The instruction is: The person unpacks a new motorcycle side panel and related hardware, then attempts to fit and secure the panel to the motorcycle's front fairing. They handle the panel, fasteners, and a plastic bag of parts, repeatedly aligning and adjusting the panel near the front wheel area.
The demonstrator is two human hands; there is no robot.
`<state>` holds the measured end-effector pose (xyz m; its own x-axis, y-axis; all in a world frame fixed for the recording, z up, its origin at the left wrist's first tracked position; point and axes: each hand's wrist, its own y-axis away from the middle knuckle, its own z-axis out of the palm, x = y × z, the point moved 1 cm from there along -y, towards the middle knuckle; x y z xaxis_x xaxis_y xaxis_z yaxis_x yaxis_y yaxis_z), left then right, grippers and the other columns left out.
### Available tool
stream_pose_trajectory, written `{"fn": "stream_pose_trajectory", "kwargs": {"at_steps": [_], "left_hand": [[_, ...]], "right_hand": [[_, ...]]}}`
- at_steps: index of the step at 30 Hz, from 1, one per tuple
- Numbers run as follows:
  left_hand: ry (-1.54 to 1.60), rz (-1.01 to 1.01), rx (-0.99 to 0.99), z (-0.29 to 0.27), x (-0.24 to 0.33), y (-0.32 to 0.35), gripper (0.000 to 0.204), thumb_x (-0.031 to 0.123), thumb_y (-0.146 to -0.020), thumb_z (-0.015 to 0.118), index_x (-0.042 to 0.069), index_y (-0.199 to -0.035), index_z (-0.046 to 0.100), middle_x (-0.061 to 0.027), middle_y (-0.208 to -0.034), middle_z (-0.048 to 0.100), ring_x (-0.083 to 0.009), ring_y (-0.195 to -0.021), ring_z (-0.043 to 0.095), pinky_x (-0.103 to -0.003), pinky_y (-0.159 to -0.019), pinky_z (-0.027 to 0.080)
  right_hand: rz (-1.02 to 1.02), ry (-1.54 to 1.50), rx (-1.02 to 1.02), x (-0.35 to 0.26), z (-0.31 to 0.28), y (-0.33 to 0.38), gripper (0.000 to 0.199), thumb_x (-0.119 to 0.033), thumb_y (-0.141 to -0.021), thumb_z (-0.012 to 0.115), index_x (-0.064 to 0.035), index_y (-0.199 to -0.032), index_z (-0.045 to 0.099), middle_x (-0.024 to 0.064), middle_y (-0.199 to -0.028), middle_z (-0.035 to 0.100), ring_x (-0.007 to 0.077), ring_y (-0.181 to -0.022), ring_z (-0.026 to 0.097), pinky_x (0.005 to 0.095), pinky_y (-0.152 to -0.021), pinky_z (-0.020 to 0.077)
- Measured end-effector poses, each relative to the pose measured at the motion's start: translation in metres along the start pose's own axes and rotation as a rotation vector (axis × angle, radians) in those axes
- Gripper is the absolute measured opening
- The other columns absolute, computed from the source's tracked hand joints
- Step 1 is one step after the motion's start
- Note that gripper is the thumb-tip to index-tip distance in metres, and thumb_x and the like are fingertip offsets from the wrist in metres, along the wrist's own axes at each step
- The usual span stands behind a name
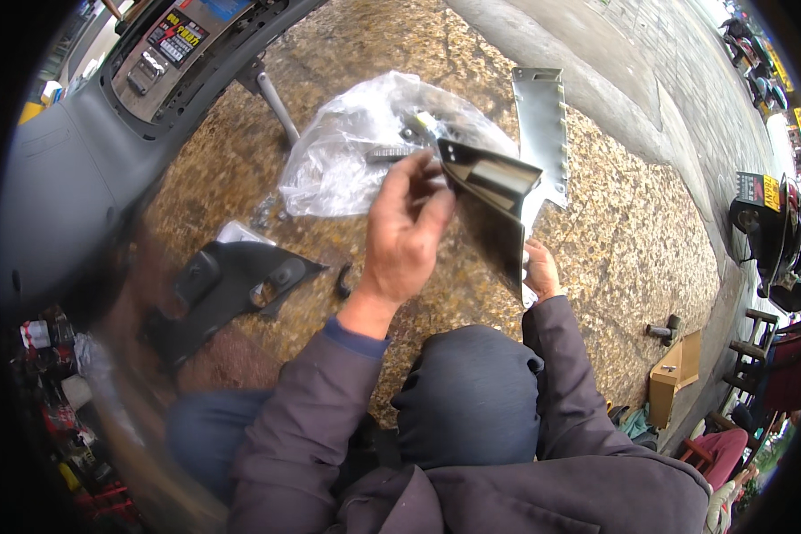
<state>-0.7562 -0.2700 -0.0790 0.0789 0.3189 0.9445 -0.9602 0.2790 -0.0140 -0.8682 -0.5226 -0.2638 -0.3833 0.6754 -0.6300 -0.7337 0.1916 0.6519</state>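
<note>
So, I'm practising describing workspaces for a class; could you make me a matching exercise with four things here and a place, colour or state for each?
Column one:
1. plastic bag
2. cardboard box
3. right hand
4. pointed panel

Column two:
A. black, to the left of the left hand
B. holding the glossy panel
C. see-through, just beyond the left hand
D. brown, to the right of both hands

Pairs: 1-C, 2-D, 3-B, 4-A
</note>
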Motion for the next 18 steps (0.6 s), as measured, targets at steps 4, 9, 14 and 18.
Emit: {"fn": "stream_pose_trajectory", "kwargs": {"at_steps": [4, 9, 14, 18], "left_hand": [[0.207, -0.057, -0.096, -0.014, -0.002, -0.009, 0.022, 0.013, -0.100, 0.052, 0.002, -0.119, 0.058, -0.0033, -0.103, 0.062, -0.0099, -0.091, 0.057, -0.023, -0.084, 0.047], [0.456, -0.027, -0.161, -0.027, -0.004, -0.001, 0.015, 0.017, -0.102, 0.050, 0.010, -0.109, 0.062, -0.0042, -0.094, 0.064, -0.0148, -0.089, 0.059, -0.031, -0.081, 0.049], [0.743, 0.076, -0.335, -0.105, 0.052, -0.046, 0.030, 0.035, -0.100, 0.052, 0.009, -0.106, 0.066, -0.0090, -0.085, 0.065, -0.0204, -0.077, 0.062, -0.037, -0.075, 0.052], [0.679, 0.042, -0.319, -0.155, 0.110, -0.069, 0.047, 0.046, -0.094, 0.057, 0.004, -0.114, 0.063, -0.0177, -0.106, 0.066, -0.0288, -0.096, 0.064, -0.046, -0.096, 0.049]], "right_hand": [[0.014, 0.042, -0.061, -0.003, 0.020, 0.015, 0.024, 0.002, -0.090, 0.053, 0.0044, -0.114, 0.057, 0.0080, -0.099, 0.068, 0.0132, -0.084, 0.068, 0.0220, -0.075, 0.0547], [0.048, -0.004, 0.013, -0.005, 0.072, 0.040, 0.026, 0.002, -0.091, 0.049, 0.0077, -0.116, 0.054, 0.0158, -0.107, 0.066, 0.0264, -0.101, 0.066, 0.0394, -0.092, 0.0542], [-0.049, 0.084, -0.250, -0.013, 0.156, 0.019, 0.024, -0.004, -0.093, 0.053, 0.0093, -0.114, 0.051, 0.0136, -0.099, 0.064, 0.0224, -0.086, 0.066, 0.0347, -0.071, 0.0547], [-0.108, 0.049, -0.372, -0.036, 0.214, 0.015, 0.028, -0.006, -0.093, 0.054, 0.0138, -0.113, 0.049, 0.0190, -0.097, 0.064, 0.0246, -0.077, 0.068, 0.0322, -0.065, 0.0588]]}}
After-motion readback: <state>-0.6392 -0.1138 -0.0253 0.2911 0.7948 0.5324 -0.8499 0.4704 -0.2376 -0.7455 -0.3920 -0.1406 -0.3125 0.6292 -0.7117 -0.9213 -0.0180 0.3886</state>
